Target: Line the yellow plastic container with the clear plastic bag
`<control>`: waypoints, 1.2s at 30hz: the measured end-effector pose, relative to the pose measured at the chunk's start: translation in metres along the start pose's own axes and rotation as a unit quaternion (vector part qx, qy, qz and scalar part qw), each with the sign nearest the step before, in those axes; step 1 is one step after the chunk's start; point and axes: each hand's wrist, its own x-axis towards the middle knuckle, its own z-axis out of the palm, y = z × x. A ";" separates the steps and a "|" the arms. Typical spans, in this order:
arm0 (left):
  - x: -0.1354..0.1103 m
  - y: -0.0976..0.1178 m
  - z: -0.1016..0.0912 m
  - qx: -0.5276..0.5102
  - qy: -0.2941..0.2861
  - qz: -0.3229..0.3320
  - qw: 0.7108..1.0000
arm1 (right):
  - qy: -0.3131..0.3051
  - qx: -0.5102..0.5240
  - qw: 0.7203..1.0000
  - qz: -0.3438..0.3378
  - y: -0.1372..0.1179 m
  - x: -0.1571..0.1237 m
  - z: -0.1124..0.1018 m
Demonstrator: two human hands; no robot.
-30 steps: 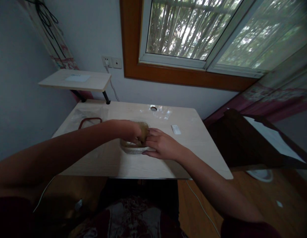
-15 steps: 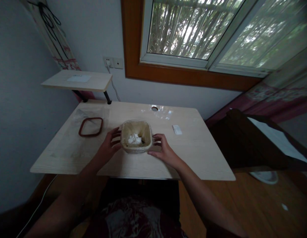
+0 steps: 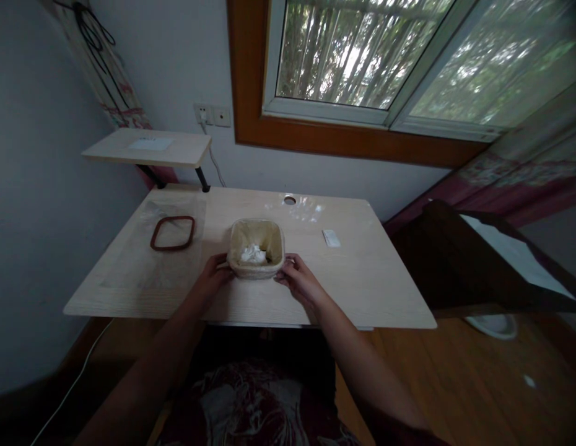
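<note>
Head view showed a bin (image 3: 256,272) on the worktop (image 3: 366,272), left hand (image 3: 215,273) and right hand (image 3: 299,278) curled at its sides (gripping or merely touching, I couldn't tell). It seemed light, its liner (image 3: 255,230) soft, best held low on both sides; crumpled white stuff (image 3: 253,254) lay inside.

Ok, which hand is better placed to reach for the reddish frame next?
Likely the left hand: it is nearer the reddish frame, while the right hand is on the other side of the container.

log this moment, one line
left hand: at left side of bin; right hand: at right side of bin; bin: on desk, white wad inside; reddish ring: on plastic sheet
</note>
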 end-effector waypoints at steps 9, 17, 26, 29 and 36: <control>0.012 -0.003 0.002 0.005 0.039 -0.070 0.997 | 0.028 -0.041 0.998 -0.037 0.016 0.012 0.001; 0.014 -0.001 -0.002 0.311 0.054 0.047 0.948 | 0.047 -0.303 0.942 -0.140 0.012 0.013 -0.004; 0.014 0.017 -0.012 0.339 0.093 0.170 0.921 | 0.125 -0.309 0.910 -0.247 -0.015 -0.001 -0.001; 0.012 0.035 -0.010 0.232 0.071 0.233 0.942 | 0.052 -0.264 0.913 -0.306 -0.031 -0.007 0.010; 0.023 0.032 0.011 0.088 -0.117 0.242 0.959 | -0.053 -0.259 0.921 -0.285 -0.021 0.005 0.037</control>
